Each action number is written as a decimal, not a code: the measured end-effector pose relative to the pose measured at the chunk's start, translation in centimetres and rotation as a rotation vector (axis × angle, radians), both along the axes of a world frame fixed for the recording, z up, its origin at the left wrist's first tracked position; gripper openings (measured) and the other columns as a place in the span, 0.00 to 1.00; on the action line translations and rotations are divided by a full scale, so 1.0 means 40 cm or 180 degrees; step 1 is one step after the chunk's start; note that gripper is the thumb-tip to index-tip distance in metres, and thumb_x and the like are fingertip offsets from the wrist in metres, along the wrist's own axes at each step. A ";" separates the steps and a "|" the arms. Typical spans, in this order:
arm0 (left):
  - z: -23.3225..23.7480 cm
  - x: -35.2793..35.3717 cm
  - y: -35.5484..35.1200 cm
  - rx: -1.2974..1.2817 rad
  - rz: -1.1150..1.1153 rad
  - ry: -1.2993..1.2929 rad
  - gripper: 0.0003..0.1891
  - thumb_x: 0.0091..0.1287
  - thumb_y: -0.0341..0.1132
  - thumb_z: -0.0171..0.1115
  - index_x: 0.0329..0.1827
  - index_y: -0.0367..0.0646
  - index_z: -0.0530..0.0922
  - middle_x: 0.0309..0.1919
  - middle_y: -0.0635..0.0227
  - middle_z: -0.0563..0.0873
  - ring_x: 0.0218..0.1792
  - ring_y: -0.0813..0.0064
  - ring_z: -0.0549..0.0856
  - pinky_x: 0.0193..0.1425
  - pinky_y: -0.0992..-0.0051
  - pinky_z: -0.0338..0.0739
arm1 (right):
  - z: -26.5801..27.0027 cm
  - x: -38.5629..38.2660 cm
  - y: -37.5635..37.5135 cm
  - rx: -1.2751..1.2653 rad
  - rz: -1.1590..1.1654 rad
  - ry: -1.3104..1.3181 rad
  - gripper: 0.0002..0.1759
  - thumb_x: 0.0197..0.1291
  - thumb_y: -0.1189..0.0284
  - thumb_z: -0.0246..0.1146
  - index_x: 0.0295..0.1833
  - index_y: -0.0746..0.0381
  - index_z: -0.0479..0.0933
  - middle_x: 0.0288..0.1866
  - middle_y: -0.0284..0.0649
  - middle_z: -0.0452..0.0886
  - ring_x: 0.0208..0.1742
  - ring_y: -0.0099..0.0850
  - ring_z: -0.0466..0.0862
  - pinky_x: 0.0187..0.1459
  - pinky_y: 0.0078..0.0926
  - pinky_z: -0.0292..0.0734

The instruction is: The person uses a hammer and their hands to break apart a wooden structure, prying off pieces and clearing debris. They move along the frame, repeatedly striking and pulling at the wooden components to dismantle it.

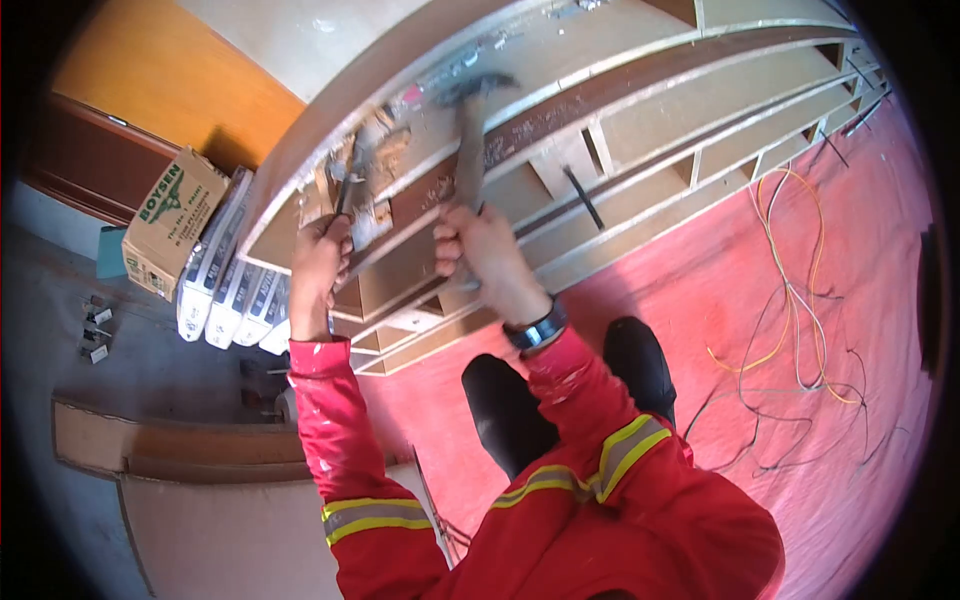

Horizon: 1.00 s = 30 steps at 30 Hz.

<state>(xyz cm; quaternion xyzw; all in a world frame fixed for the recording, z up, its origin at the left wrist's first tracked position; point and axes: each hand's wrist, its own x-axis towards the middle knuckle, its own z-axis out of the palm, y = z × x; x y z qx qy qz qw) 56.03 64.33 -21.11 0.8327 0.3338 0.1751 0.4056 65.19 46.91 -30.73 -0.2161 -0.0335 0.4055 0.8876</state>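
Red work-jacket fabric with yellow-and-grey reflective bands (620, 520) lies nearest the camera, its sleeves reaching toward a long, pale wooden shelving unit with a curved edge (720, 110). The left hand (322, 255) is closed around a dark, slim chisel-like tool (346, 192), held at a splintered, light-brown wood patch (388, 155) near the unit's end. The right hand (490, 250) is wrapped around the wooden handle of a dark-headed hammer (470, 140), motion-blurred above the unit, its head apart from the tool. Chipping at the patch seems the step in hand; the next move likely calls for a steady tool and a square blow, fingers clear.
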 end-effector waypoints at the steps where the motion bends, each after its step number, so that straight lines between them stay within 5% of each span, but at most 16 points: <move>1: -0.028 -0.014 0.031 0.0469 0.0009 0.0079 0.12 0.69 0.37 0.55 0.39 0.36 0.80 0.17 0.76 0.72 0.16 0.85 0.68 0.18 0.78 0.60 | -0.015 0.006 -0.012 -0.0130 -0.0075 -0.0226 0.03 0.67 0.74 0.54 0.40 0.62 0.68 0.27 0.33 0.69 0.21 0.21 0.69 0.20 0.24 0.69; 3: -0.066 -0.052 0.093 0.1643 -0.0004 0.0080 0.16 0.69 0.38 0.55 0.42 0.32 0.82 0.21 0.68 0.79 0.23 0.78 0.76 0.29 0.71 0.71 | -0.040 0.030 -0.041 -0.0388 -0.0244 -0.0688 0.04 0.66 0.74 0.53 0.41 0.64 0.68 0.28 0.35 0.70 0.21 0.22 0.70 0.19 0.24 0.68; 6: -0.053 -0.063 0.094 0.2957 -0.0129 0.0271 0.14 0.68 0.38 0.56 0.44 0.34 0.83 0.30 0.46 0.85 0.35 0.50 0.86 0.40 0.59 0.76 | -0.050 0.042 -0.090 -0.0327 -0.0505 -0.0433 0.04 0.66 0.74 0.53 0.41 0.64 0.68 0.28 0.34 0.70 0.21 0.22 0.70 0.19 0.24 0.68; 8: -0.036 -0.052 0.081 0.2760 -0.0044 0.0489 0.14 0.67 0.38 0.56 0.43 0.35 0.83 0.34 0.41 0.83 0.41 0.41 0.83 0.44 0.54 0.75 | -0.067 0.048 -0.118 -0.0125 -0.0385 -0.0356 0.05 0.67 0.72 0.54 0.40 0.62 0.68 0.27 0.32 0.69 0.21 0.20 0.69 0.20 0.21 0.68; 12: -0.067 -0.033 0.075 0.3123 0.0069 0.0771 0.15 0.67 0.37 0.53 0.44 0.33 0.81 0.30 0.39 0.83 0.40 0.42 0.84 0.43 0.54 0.77 | -0.072 0.060 -0.139 -0.0387 -0.0356 -0.0629 0.05 0.67 0.72 0.55 0.38 0.59 0.67 0.26 0.29 0.67 0.21 0.17 0.67 0.20 0.19 0.65; 15: -0.056 0.007 0.071 0.2391 0.0000 0.1210 0.15 0.67 0.36 0.50 0.42 0.32 0.79 0.26 0.45 0.84 0.31 0.50 0.86 0.36 0.58 0.79 | -0.089 0.066 -0.141 -0.0459 -0.0300 -0.0671 0.05 0.67 0.72 0.55 0.39 0.60 0.67 0.26 0.30 0.68 0.21 0.17 0.68 0.20 0.20 0.66; 19: -0.074 0.085 -0.013 0.1004 0.0049 0.0862 0.16 0.71 0.41 0.51 0.49 0.37 0.75 0.25 0.71 0.77 0.19 0.81 0.72 0.20 0.77 0.68 | -0.128 0.073 -0.130 -0.0531 -0.0271 -0.0748 0.06 0.67 0.72 0.55 0.42 0.61 0.67 0.27 0.31 0.68 0.20 0.19 0.69 0.19 0.21 0.67; 22: -0.122 0.131 -0.053 0.0345 0.0152 0.0264 0.11 0.71 0.36 0.49 0.43 0.35 0.72 0.23 0.68 0.76 0.20 0.80 0.75 0.18 0.78 0.66 | -0.135 0.074 -0.129 -0.0669 -0.0303 -0.0899 0.07 0.68 0.71 0.56 0.41 0.61 0.66 0.26 0.31 0.68 0.19 0.18 0.68 0.18 0.21 0.67; 27: -0.179 0.181 -0.087 -0.1495 0.0219 -0.1152 0.02 0.70 0.31 0.49 0.39 0.43 0.68 0.23 0.74 0.69 0.18 0.85 0.64 0.17 0.82 0.56 | -0.143 0.081 -0.122 -0.0537 -0.0224 -0.0741 0.09 0.68 0.70 0.57 0.41 0.61 0.65 0.25 0.30 0.68 0.19 0.18 0.69 0.18 0.21 0.67; 30: -0.190 0.234 -0.110 -0.1818 0.0178 -0.1555 0.01 0.69 0.29 0.49 0.39 0.45 0.67 0.24 0.73 0.69 0.18 0.84 0.64 0.17 0.81 0.55 | -0.148 0.081 -0.114 -0.0613 -0.0288 -0.0826 0.08 0.68 0.71 0.57 0.41 0.61 0.65 0.25 0.31 0.68 0.18 0.18 0.69 0.17 0.21 0.66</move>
